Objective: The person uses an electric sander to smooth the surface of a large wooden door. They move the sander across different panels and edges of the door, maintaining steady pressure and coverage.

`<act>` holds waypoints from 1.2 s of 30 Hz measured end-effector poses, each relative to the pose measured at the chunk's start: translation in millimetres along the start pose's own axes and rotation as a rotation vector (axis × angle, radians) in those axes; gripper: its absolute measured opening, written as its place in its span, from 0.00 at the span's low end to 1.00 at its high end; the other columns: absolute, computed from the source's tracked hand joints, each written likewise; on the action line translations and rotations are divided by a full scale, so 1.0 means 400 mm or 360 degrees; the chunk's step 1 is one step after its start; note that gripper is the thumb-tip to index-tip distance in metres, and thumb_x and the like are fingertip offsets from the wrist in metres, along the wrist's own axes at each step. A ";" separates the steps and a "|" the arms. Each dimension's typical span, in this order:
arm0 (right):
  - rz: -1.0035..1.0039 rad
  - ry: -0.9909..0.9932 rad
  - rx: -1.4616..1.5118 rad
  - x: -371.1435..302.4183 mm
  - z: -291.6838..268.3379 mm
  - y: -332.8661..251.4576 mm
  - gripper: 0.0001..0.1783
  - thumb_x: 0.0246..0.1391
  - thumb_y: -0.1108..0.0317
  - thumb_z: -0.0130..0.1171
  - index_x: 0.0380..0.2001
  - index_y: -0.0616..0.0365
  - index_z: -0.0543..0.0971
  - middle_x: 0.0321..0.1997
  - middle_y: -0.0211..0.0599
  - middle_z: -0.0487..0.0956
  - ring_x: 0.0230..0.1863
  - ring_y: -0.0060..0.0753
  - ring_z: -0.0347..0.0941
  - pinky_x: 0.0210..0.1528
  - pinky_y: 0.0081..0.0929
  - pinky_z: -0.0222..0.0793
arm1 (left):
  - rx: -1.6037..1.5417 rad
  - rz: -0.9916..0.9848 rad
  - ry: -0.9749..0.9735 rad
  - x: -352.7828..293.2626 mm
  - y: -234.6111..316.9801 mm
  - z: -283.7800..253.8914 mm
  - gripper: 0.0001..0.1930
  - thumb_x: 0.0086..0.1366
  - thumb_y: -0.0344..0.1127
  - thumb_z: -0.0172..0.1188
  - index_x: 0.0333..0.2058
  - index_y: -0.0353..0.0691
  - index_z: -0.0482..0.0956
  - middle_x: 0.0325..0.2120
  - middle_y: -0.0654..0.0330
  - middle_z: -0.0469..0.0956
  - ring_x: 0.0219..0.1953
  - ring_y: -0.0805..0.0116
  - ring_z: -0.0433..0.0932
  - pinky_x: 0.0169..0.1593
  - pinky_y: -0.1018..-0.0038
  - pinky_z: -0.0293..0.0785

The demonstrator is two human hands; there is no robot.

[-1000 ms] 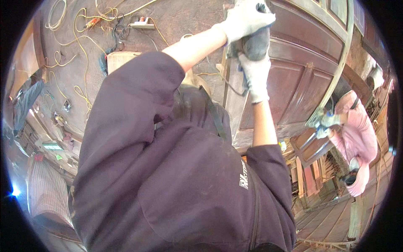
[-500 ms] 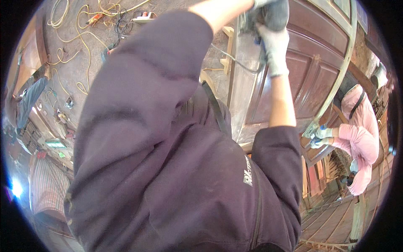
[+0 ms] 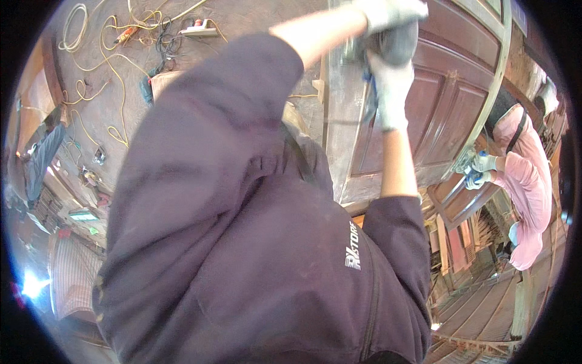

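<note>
Both my hands wear pale work gloves and are closed on a corded power tool [image 3: 397, 45] with a dark rounded body; its exact kind is hard to tell, as gloves and blur cover much of it. My left hand [image 3: 391, 13] lies over its top, near the picture's upper edge. Just below, my right hand [image 3: 391, 91] wraps round its lower part, where a blue piece shows beside the fingers. The tool is over the pale edge of a brown panelled wooden door [image 3: 418, 115]. Where the tool meets the wood is hidden.
A co-worker in pink [image 3: 524, 145] bends at the right, gloved hands on a tool at the door's edge. Yellow cords [image 3: 121, 79] and a power strip [image 3: 200, 29] lie on the floor at upper left. A bright light [image 3: 31, 285] glares at lower left.
My hands and the tool sit lower in the picture, with more of my left glove showing. The whole view has shifted slightly. Both hands keep their grip.
</note>
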State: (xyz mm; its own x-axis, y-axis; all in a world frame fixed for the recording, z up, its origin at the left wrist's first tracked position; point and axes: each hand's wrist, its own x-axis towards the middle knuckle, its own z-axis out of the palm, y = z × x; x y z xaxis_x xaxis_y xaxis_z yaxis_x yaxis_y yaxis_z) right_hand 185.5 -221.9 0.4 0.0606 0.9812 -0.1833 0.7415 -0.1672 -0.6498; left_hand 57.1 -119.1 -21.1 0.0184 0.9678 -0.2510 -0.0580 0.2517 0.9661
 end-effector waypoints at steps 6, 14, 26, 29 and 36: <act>0.0009 -0.0002 0.0079 0.121 0.034 -0.129 0.26 0.43 0.65 0.72 0.47 0.66 0.80 0.39 0.47 0.86 0.34 0.34 0.83 0.36 0.33 0.79 | 0.0019 0.0181 0.0026 0.176 0.011 -0.106 0.15 0.58 0.46 0.61 0.28 0.38 0.84 0.28 0.49 0.85 0.33 0.60 0.85 0.38 0.63 0.79; 0.0371 -0.0021 -0.0167 -0.100 -0.022 0.055 0.38 0.39 0.60 0.77 0.55 0.63 0.77 0.47 0.51 0.84 0.47 0.43 0.82 0.52 0.38 0.77 | 0.0059 -0.0087 0.0108 -0.107 -0.022 0.077 0.15 0.58 0.49 0.64 0.28 0.41 0.84 0.28 0.51 0.85 0.37 0.55 0.84 0.45 0.62 0.78; 0.0270 0.0006 -0.0332 -0.114 -0.004 0.069 0.41 0.41 0.58 0.75 0.60 0.60 0.75 0.51 0.56 0.83 0.53 0.48 0.81 0.58 0.42 0.74 | 0.0114 -0.0048 0.0111 -0.127 -0.044 0.038 0.16 0.57 0.49 0.66 0.32 0.42 0.86 0.28 0.58 0.85 0.37 0.69 0.83 0.46 0.69 0.78; 0.0250 -0.0033 -0.0260 -0.141 -0.005 0.054 0.39 0.41 0.57 0.74 0.57 0.61 0.76 0.50 0.54 0.83 0.53 0.48 0.80 0.58 0.41 0.74 | 0.0053 -0.0054 0.0129 -0.147 -0.027 0.020 0.16 0.58 0.49 0.66 0.31 0.40 0.84 0.29 0.55 0.85 0.36 0.65 0.83 0.44 0.66 0.78; -0.0144 -0.0079 -0.0087 0.150 0.001 -0.104 0.30 0.42 0.62 0.70 0.51 0.63 0.79 0.42 0.50 0.86 0.41 0.43 0.83 0.43 0.37 0.77 | 0.0130 0.0539 0.0231 0.210 -0.023 -0.104 0.17 0.58 0.47 0.61 0.25 0.37 0.84 0.20 0.49 0.81 0.27 0.59 0.82 0.35 0.64 0.76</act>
State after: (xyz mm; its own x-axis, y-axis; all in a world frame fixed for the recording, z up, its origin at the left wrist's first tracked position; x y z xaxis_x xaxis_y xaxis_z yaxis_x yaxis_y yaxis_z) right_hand 158.0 -156.1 15.9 -0.0405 0.9859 -0.1626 0.7778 -0.0710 -0.6245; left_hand 17.6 -39.9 -53.5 -0.1301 0.9880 0.0834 0.0432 -0.0784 0.9960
